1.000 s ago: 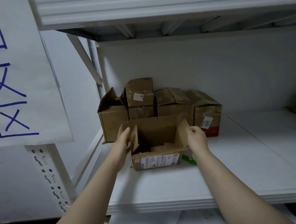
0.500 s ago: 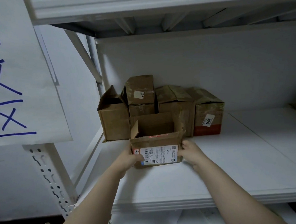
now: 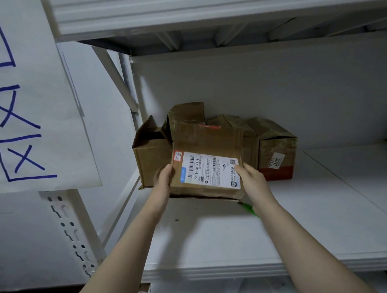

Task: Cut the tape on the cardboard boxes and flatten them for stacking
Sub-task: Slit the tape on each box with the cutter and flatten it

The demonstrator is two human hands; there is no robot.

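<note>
You hold the box (image 3: 207, 168) tilted over the shelf (image 3: 330, 217).
Your left hand (image 3: 164, 179) grips its left side, your right hand (image 3: 251, 179) its right side, just before the other boxes (image 3: 277, 145).

Single head-worn wide-angle view, facing forward and slightly down over a flat white shelf board (image 3: 330, 217). Close to its front edge; pale back wall (image 3: 275, 90) near, distances perhaps stretched by the lens.

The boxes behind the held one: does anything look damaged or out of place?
Yes. The leftmost box stands open, flaps up; the rightmost box has a crumpled, sagging top. Nothing looks spilled.
</note>
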